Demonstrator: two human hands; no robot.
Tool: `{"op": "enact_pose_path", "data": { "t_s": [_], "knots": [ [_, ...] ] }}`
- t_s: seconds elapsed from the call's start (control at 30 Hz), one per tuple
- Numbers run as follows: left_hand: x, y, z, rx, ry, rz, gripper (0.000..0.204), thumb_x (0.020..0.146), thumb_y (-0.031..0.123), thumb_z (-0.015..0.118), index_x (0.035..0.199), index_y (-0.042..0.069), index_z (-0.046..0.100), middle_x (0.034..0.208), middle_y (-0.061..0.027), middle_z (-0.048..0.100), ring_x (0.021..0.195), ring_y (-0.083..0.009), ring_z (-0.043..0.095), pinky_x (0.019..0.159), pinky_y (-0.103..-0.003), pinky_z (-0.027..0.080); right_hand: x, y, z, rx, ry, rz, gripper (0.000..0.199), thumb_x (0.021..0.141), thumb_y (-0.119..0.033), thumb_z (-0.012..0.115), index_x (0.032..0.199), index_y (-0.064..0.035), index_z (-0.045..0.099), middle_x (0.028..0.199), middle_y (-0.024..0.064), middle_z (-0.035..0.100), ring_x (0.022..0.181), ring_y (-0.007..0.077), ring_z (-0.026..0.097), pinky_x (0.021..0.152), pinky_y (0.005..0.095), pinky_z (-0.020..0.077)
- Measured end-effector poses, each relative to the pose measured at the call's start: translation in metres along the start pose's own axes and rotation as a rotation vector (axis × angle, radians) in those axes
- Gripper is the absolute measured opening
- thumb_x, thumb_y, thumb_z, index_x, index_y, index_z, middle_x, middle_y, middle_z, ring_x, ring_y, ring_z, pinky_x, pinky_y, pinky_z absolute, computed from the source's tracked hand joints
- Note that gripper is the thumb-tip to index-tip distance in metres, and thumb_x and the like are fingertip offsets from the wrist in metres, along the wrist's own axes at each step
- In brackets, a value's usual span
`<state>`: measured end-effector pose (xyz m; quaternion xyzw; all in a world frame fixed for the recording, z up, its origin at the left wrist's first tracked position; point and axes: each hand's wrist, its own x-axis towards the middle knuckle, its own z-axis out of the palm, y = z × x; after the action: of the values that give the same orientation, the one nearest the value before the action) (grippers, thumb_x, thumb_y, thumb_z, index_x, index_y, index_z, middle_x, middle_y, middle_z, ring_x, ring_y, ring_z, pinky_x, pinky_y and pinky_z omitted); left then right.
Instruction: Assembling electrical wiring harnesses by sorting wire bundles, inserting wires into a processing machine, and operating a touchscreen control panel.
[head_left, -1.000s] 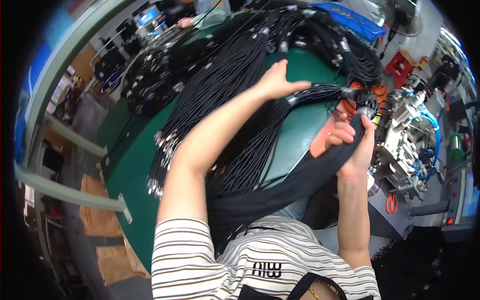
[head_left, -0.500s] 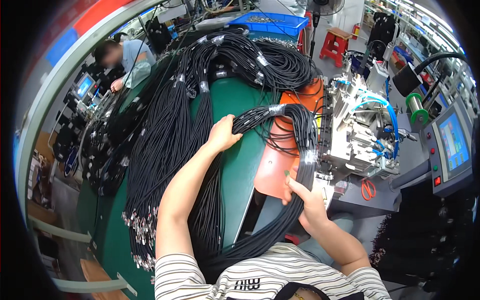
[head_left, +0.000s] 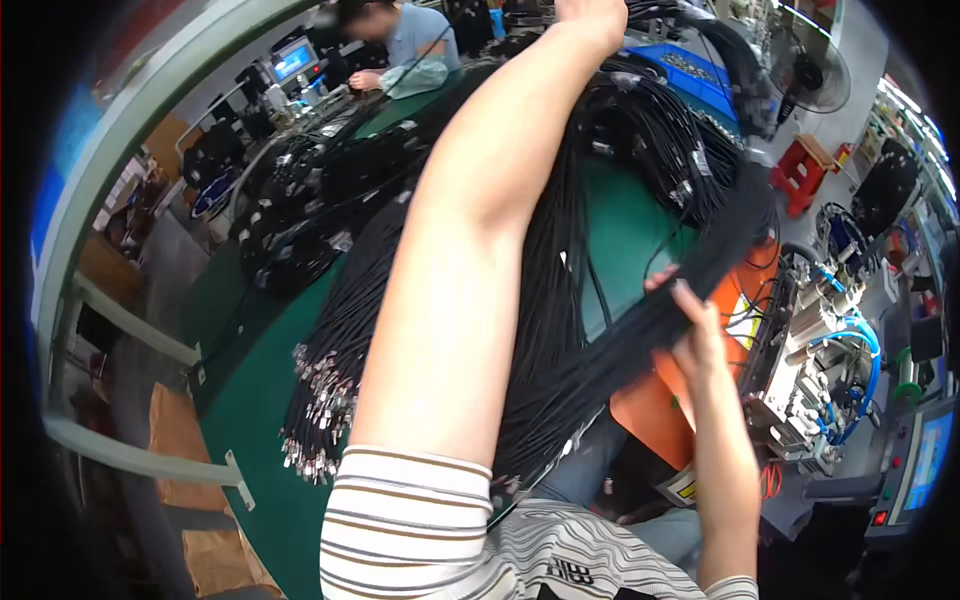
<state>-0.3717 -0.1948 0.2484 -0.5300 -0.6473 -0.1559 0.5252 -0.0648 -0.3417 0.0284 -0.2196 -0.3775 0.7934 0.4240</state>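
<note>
On the left, cables were already laid on the green table. Whether anything was gripped by the left hand could not be told. The black bundle was held by the right hand over the orange board, seemingly not yet put down.

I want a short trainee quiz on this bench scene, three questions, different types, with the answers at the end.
1. Which hand is at the picture's top edge?
2. True or false: the right hand touches the black cable bundle.
3. Fill in: the tray near the top of the picture is coloured ____.

Key: 1. the left hand; 2. true; 3. blue.
</note>
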Motion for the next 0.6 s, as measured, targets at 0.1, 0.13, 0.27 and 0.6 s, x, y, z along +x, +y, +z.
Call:
{"op": "enact_pose_path", "data": {
  "t_s": [0.1, 0.13, 0.27, 0.6],
  "knots": [
    [-0.023, 0.108, 0.000, -0.095, -0.085, 0.031, 0.049, 0.079, 0.041, 0.073, 0.106, 0.000, 0.067, 0.095, -0.0205, 0.069, 0.093, -0.0357, 0.068, 0.083, -0.046, 0.054, 0.037, 0.005, -0.054, 0.027, 0.332, 0.061, 0.023, 0.086, -0.018, 0.074, 0.100, -0.0031, 0.064, 0.090, 0.0079, 0.066, 0.085, 0.0203, 0.066, 0.075, 0.0348, 0.0553],
    [-0.035, 0.125, -0.002, -0.616, -0.224, 0.010, 0.044, 0.076, 0.035, 0.077, 0.100, 0.000, 0.067, 0.101, -0.0226, 0.068, 0.096, -0.0384, 0.067, 0.086, -0.047, 0.054, 0.042, 0.002, -0.059, 0.047, 0.411, 0.100, 0.022, 0.087, -0.018, 0.073, 0.099, -0.0028, 0.064, 0.087, 0.0076, 0.066, 0.081, 0.0193, 0.066, 0.069, 0.0350, 0.0557],
    [-0.115, 0.168, 0.022, -1.441, -0.962, -0.265, 0.072, 0.071, 0.070, 0.069, 0.071, -0.001, 0.067, 0.073, -0.0146, 0.069, 0.058, -0.0219, 0.065, 0.061, -0.034, 0.054, 0.051, 0.002, -0.026, -0.080, 0.311, 0.114, 0.020, 0.086, -0.016, 0.073, 0.093, 0.0007, 0.063, 0.082, 0.0091, 0.066, 0.072, 0.0193, 0.067, 0.064, 0.0346, 0.0569],
    [-0.116, 0.258, -0.001, -1.879, -1.114, -0.992, 0.048, 0.065, 0.017, 0.091, 0.096, -0.010, 0.066, 0.078, -0.0152, 0.069, 0.054, -0.0221, 0.065, 0.044, -0.035, 0.051, 0.030, -0.017, -0.032, -1.303, 0.301, 0.055, 0.062, 0.087, -0.050, 0.067, 0.097, 0.0106, 0.064, 0.087, 0.0223, 0.070, 0.078, 0.0297, 0.071, 0.074, 0.0418, 0.0549]
  ]
}}
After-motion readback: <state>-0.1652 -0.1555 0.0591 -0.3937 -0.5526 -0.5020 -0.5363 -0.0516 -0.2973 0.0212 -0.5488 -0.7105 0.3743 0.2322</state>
